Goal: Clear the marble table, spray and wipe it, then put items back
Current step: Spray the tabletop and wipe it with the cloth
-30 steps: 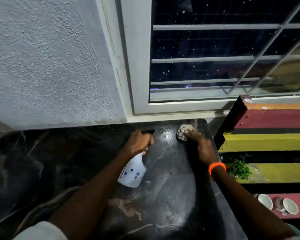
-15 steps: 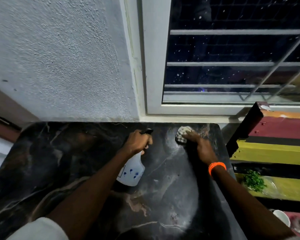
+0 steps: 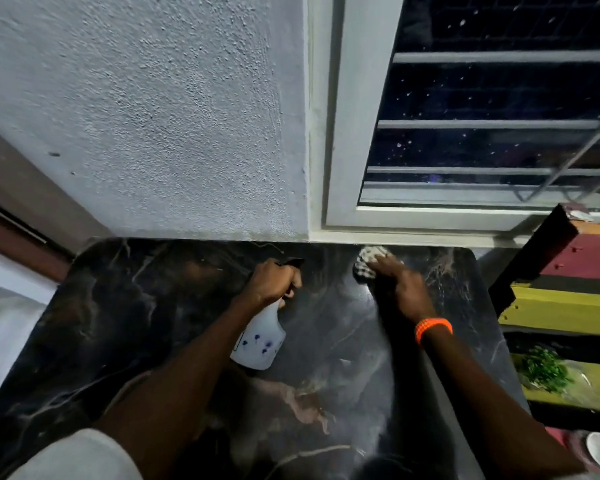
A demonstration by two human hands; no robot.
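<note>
While my right hand (image 3: pixel 400 289) presses the crumpled pale checked cloth (image 3: pixel 368 261) flat-fingered into the far edge of the dark veined marble desk (image 3: pixel 125 327), my left grip (image 3: pixel 274 282) is curled round the black trigger neck of the white plastic spray bottle with blue flowers (image 3: pixel 262 341), held tilted over the middle. I judge the risks plain: squeezing now could wet my wiping wrist or the window frame (image 3: pixel 340 133), and a wet surface could let the cloth skid off the desk's right edge toward the painted wooden slats (image 3: pixel 568 310).
</note>
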